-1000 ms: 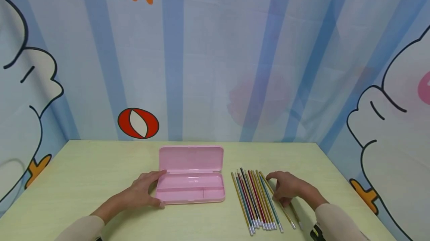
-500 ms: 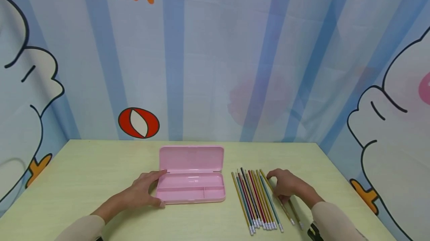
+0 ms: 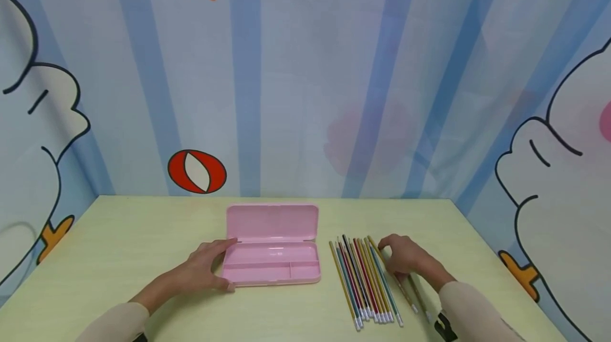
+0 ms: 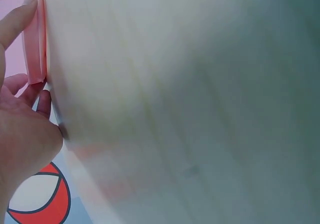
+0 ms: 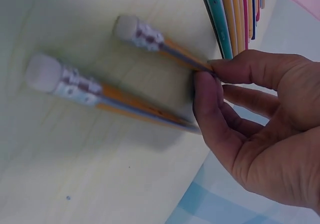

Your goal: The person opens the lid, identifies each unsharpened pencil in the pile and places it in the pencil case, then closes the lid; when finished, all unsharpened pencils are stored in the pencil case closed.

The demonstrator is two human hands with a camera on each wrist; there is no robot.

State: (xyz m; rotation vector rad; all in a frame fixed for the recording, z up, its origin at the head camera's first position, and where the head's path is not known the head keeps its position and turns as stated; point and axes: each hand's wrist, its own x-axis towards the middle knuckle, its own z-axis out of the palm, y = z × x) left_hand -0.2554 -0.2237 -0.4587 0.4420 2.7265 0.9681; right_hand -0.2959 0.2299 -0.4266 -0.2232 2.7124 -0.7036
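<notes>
An opened pink pencil case lies on the table with its lid tilted back. My left hand holds the case at its left end, thumb at the front corner and fingers near the hinge. To the right, my right hand pinches a yellow pencil between thumb and fingertips. Its white eraser end points toward the near side of the table. A second yellow pencil lies beside it, partly hidden behind the fingers in the right wrist view.
Several pencils in yellow, red, green and dark colours lie side by side between the case and my right hand, erasers toward me. The pale wooden table meets a blue striped cloth backdrop at its far edge.
The pinched pencil has shifted slightly left and away from me with my right hand. My left hand stays at the case. The head view has tilted down slightly.
</notes>
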